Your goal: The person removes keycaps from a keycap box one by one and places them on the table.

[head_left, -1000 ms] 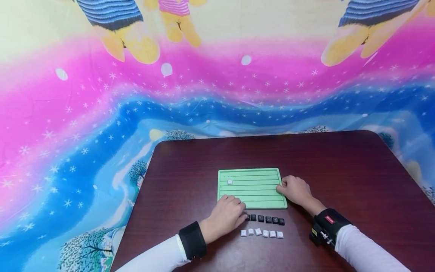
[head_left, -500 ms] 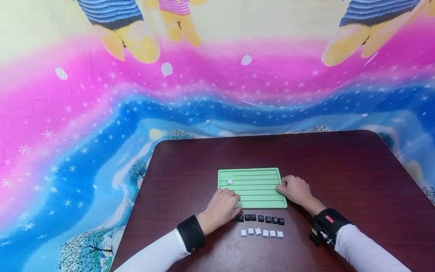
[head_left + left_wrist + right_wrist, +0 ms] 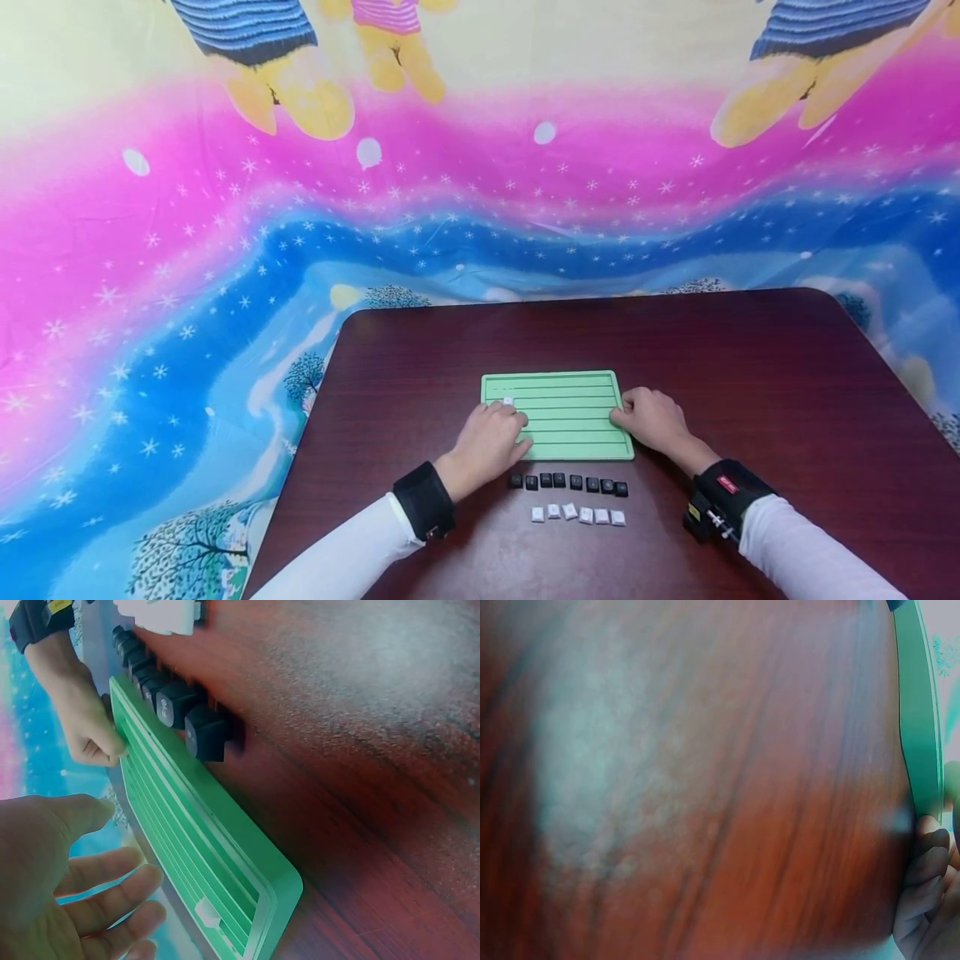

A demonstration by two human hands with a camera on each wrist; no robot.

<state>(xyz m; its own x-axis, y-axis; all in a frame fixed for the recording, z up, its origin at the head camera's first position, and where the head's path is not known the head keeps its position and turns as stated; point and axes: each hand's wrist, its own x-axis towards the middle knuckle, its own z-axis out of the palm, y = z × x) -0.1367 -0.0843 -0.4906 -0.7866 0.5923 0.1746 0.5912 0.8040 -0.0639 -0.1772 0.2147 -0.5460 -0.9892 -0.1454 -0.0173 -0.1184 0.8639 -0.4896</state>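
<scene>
A light green tray (image 3: pixel 570 423) with ridges running across it lies on the table. One white keycap (image 3: pixel 208 912) sits on it near the left end. My left hand (image 3: pixel 483 442) hovers over the tray's left part, just short of that keycap. In the left wrist view its fingers are spread and relaxed, holding nothing. At the tray's right edge my right hand (image 3: pixel 654 418) pinches the rim, thumb on top and fingers curled against the side, as the right wrist view partly shows. A row of black keycaps (image 3: pixel 575 482) lies just in front of the tray.
Nearer me, a row of several white keycaps (image 3: pixel 570 511) lies on the dark wooden table (image 3: pixel 720 358). Behind the table's far edge hangs a colourful printed cloth (image 3: pixel 480 183).
My left hand has moved left and forward, away from the black keycaps and over the tray, uncovering the row's left end. My right hand stays on the tray's edge.
</scene>
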